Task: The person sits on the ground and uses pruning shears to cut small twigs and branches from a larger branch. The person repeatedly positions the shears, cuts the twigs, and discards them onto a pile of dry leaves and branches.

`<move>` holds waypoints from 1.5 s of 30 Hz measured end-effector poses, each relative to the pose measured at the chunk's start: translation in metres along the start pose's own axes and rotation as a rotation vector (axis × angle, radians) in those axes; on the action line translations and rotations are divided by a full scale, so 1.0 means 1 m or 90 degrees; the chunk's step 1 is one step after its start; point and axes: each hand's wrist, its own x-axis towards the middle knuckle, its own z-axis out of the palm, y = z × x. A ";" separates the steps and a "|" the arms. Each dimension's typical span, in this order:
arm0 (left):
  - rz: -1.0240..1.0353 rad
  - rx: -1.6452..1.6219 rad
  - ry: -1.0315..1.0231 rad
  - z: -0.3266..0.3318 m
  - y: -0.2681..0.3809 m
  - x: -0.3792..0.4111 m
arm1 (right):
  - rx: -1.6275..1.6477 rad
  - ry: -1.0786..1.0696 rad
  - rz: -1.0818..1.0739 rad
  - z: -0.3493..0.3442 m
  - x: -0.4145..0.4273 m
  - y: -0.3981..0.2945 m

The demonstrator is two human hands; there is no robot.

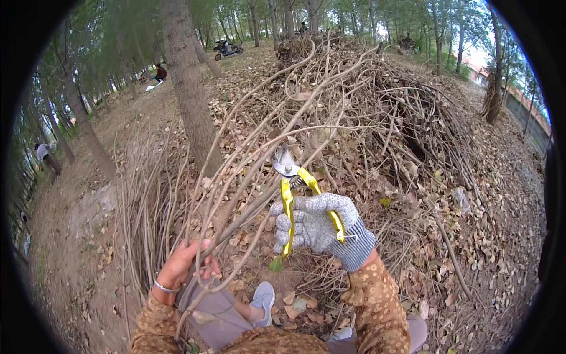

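My left hand (191,261), bare with a silver bangle at the wrist, grips the lower part of a forked, leafless branch (241,217). Its several long stems fan upward and away over the leaf litter. A grey knit work glove covers my right hand (316,223), which is closed around yellow-handled bypass pruning shears (287,203). The handles are spread apart. Beside the stems, the metal blades (285,161) point up and away from me; whether they touch a stem I cannot tell.
A large heap of cut brushwood (389,101) rises ahead. Upright sticks (141,221) are gathered at my left, near a tree trunk (188,84). Dry leaves (446,265) cover the ground. Farther off are a parked scooter (227,48), a crouching person (160,73) and a bending person (44,155).
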 end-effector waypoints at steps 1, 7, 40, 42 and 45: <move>-0.002 -0.001 0.003 0.000 0.000 -0.001 | 0.014 -0.009 0.009 -0.001 -0.001 0.000; -0.015 -0.001 -0.003 0.012 0.004 -0.007 | -0.058 0.036 -0.064 0.004 -0.009 0.002; 0.040 0.020 0.004 0.023 -0.017 -0.015 | 0.054 -0.031 -0.258 -0.056 -0.036 -0.010; 0.037 0.024 -0.002 0.023 -0.017 -0.016 | 0.064 -0.055 -0.253 -0.054 -0.034 -0.014; 0.021 0.021 -0.001 0.023 -0.019 -0.017 | 0.041 -0.020 -0.258 -0.056 -0.034 -0.017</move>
